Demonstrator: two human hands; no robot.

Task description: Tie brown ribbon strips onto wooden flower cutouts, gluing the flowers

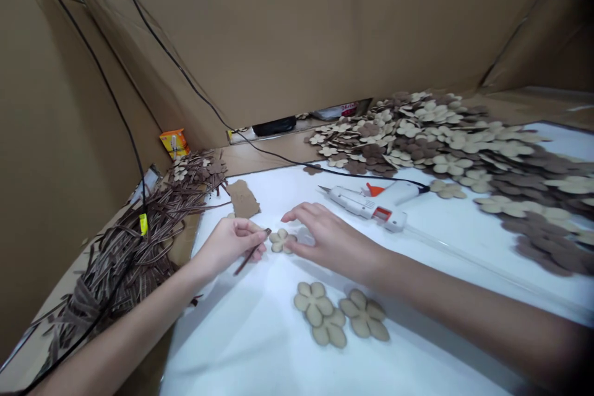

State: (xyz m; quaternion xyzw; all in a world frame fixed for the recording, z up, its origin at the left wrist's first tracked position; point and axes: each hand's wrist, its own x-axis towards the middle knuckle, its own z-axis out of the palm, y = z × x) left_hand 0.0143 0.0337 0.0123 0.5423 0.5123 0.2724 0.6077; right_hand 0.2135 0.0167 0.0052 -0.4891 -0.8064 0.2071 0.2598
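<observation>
Flower (279,240) at mid-frame sits between your left hand (232,242), pinching a strip (244,263), and your spread right hand (327,232), seemingly a positioning step, calling for careful alignment next.

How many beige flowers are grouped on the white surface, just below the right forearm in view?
3 visible: the left flower, the lower flower overlapping with it, and the right flower beside them. Others could be hidden underneath.
</observation>
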